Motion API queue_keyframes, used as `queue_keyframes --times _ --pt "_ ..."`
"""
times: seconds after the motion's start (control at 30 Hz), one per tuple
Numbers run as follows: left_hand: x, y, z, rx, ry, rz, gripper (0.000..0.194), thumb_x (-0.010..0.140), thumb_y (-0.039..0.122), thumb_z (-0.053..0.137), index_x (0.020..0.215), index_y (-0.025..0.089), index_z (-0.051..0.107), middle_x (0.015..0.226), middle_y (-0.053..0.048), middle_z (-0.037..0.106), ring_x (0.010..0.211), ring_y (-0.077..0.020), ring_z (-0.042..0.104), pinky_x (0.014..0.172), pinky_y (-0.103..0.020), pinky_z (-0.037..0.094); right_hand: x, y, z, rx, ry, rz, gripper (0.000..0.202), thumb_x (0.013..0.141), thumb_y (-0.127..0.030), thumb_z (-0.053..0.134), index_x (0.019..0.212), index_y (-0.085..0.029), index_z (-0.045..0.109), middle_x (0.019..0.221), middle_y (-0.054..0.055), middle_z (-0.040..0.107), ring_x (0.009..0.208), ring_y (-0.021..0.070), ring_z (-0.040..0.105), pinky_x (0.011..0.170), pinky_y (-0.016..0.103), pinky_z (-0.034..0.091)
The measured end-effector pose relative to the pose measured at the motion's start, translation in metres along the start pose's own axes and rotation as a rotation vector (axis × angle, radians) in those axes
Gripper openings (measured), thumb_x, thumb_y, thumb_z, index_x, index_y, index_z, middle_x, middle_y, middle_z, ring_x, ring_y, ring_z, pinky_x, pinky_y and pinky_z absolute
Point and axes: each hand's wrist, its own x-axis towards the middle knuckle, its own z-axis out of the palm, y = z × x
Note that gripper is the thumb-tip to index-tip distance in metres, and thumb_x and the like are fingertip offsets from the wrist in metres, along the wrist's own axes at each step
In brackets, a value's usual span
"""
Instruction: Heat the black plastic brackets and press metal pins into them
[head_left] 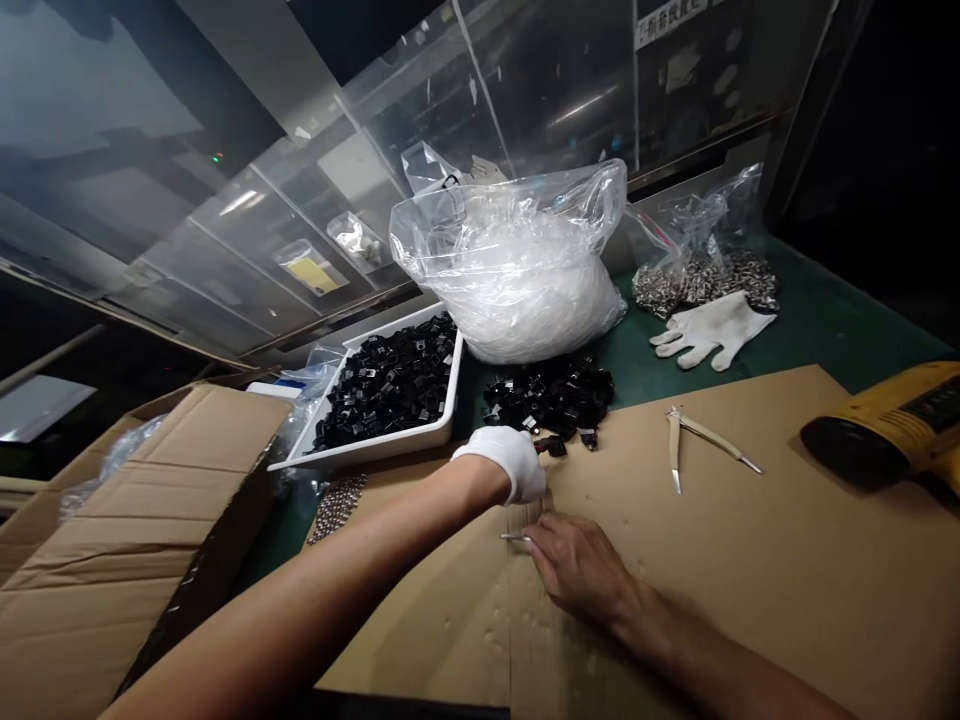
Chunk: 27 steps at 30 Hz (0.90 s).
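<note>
My left hand (517, 465), in a white glove, reaches to the near edge of a loose pile of small black parts (551, 395). A black part (553, 446) lies right by its fingertips; the fingers themselves are mostly hidden, so their grip does not show. Just below it, my bare right hand (581, 565) is closed over the cardboard sheet (750, 560). A thin metal piece (514, 538) sticks out leftward from between its thumb and fingers; the rest of that piece is covered by the hand.
A white tray (448, 415) of black parts stands left of a clear plastic bag (525, 290). Small metal pieces (337, 505) lie at the sheet's left. Rightward are tweezers-like pale-handled tool (675, 450), a white glove (712, 330), bagged metal parts (705, 280), a yellow power tool (892, 420). An open carton (142, 500) stands left.
</note>
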Motion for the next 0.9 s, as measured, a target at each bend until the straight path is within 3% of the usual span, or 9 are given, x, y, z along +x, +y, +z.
queue_keyframes --times 0.3,0.57,0.7,0.9 --pt "0.000 0.004 0.011 -0.003 0.024 -0.072 0.044 0.069 0.047 0.072 0.102 0.019 0.079 0.102 -0.021 0.077 0.101 -0.0394 0.074 0.089 -0.045 0.057 -0.001 -0.001 -0.001 0.016 -0.010 0.007 0.013 0.101 -0.026 0.063 0.106 -0.016 0.068 0.100 0.004 0.069 0.091 0.0184 0.067 0.083 0.039 0.059" --pt "-0.024 0.003 0.025 0.032 0.020 -0.059 0.046 0.078 0.048 0.062 0.105 0.014 0.076 0.107 -0.024 0.075 0.095 -0.0414 0.073 0.081 -0.047 0.058 -0.002 -0.001 -0.006 0.014 -0.029 -0.002 0.015 0.101 -0.027 0.064 0.111 -0.016 0.067 0.108 0.005 0.069 0.094 0.0192 0.067 0.084 0.039 0.060" --pt "-0.032 -0.008 0.028 0.081 0.061 -0.024 0.042 0.082 0.039 0.059 0.112 0.013 0.073 0.108 -0.024 0.072 0.093 -0.0421 0.073 0.078 -0.050 0.057 -0.002 -0.001 -0.005 -0.004 -0.039 -0.001 0.013 0.101 -0.028 0.064 0.104 -0.016 0.068 0.103 0.004 0.069 0.092 0.0185 0.067 0.083 0.038 0.059" --pt "-0.029 -0.024 0.023 0.226 0.157 0.082 0.035 0.080 0.024 0.061 0.112 0.015 0.073 0.115 -0.023 0.065 0.105 -0.0415 0.064 0.081 -0.051 0.053 -0.004 -0.001 -0.004 -0.035 -0.041 -0.002 0.013 0.101 -0.028 0.063 0.100 -0.016 0.067 0.096 0.003 0.068 0.087 0.0171 0.066 0.081 0.037 0.058"
